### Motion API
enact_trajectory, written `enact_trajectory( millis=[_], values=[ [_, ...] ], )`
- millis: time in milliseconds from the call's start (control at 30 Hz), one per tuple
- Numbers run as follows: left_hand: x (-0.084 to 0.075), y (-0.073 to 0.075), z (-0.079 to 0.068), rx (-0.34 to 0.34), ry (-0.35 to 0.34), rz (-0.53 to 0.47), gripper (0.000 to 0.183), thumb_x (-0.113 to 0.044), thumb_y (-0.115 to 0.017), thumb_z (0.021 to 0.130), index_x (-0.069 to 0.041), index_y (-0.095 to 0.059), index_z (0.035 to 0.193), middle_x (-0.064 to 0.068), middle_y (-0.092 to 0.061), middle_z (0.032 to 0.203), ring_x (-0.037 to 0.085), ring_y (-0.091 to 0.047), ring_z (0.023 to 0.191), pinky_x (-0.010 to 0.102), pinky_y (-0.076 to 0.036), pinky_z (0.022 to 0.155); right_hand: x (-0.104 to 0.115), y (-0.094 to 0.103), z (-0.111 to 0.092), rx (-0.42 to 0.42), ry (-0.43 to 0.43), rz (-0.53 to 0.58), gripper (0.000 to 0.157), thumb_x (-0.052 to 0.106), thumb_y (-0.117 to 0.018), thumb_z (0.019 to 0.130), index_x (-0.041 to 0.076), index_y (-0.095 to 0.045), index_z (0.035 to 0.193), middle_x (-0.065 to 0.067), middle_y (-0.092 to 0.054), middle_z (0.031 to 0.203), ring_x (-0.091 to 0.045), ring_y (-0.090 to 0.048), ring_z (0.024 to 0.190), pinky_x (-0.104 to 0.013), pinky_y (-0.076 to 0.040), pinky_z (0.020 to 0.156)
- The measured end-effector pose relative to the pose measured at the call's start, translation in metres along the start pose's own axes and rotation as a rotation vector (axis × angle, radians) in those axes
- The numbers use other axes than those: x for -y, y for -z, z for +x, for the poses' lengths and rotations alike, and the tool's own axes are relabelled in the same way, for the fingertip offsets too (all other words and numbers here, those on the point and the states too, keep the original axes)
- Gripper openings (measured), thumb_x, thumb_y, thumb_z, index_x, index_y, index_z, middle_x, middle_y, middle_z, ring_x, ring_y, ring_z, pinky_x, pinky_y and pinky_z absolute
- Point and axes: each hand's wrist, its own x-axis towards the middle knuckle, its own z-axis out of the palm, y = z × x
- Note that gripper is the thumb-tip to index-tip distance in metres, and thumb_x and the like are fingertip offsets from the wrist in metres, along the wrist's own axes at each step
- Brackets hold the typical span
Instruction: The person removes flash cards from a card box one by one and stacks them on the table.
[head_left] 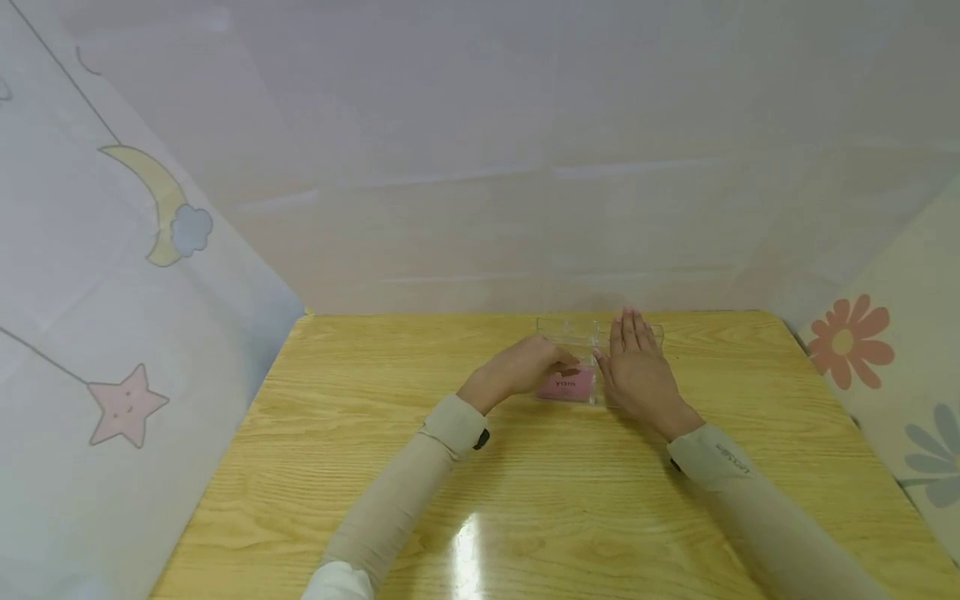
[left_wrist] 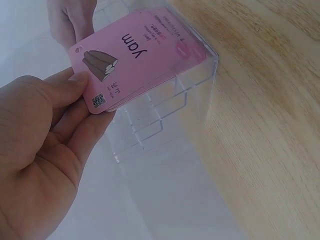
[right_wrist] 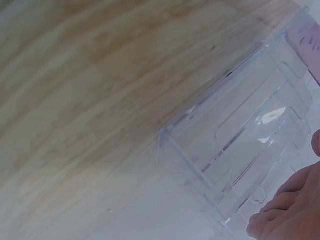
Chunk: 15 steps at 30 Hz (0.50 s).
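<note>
A small stack of pink cards (left_wrist: 142, 75), the top one printed "yam" with a picture of the root, stands in the front left slot of a clear plastic tiered card holder (right_wrist: 240, 130). My left hand (head_left: 521, 364) pinches the cards at their upper edge, thumb on the printed face and fingers behind. With fingers extended, my right hand (head_left: 637, 375) lies over the right half of the holder. The holder's right slots, seen in the right wrist view, hold no cards. Its back shows only partly past the hands in the head view.
The holder stands near the far edge of a wood-grain table (head_left: 360, 467). Behind it rises a pale wall (head_left: 420, 242). Side panels with a moon and star (head_left: 129, 406) on the left and flowers (head_left: 851, 342) on the right flank the table.
</note>
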Motion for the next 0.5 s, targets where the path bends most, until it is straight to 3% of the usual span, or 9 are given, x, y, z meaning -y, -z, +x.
enact_trajectory(
  millis=[300, 500],
  values=[
    [0.0, 0.01, -0.01, -0.068, 0.088, -0.054, 0.032, -0.007, -0.06, 0.106, -0.013, -0.073, 0.134, -0.001, -0.076, 0.13, 0.014, -0.073, 0.121, 0.023, -0.058, 0.102, 0.001, 0.0, 0.001, -0.003, 0.001, -0.014, 0.072, 0.036, -0.031, 0.116, -0.02, -0.016, 0.159, -0.042, -0.01, 0.168, -0.056, -0.01, 0.16, -0.067, -0.017, 0.13],
    [0.002, 0.017, -0.015, -0.138, 0.084, -0.027, 0.025, -0.012, -0.063, 0.106, -0.013, -0.079, 0.125, 0.002, -0.08, 0.122, 0.014, -0.076, 0.111, 0.021, -0.061, 0.093, 0.001, -0.001, 0.001, -0.021, -0.001, -0.022, 0.072, 0.036, -0.033, 0.115, -0.02, -0.019, 0.158, -0.042, -0.013, 0.167, -0.056, -0.013, 0.159, -0.066, -0.018, 0.13]
  ],
)
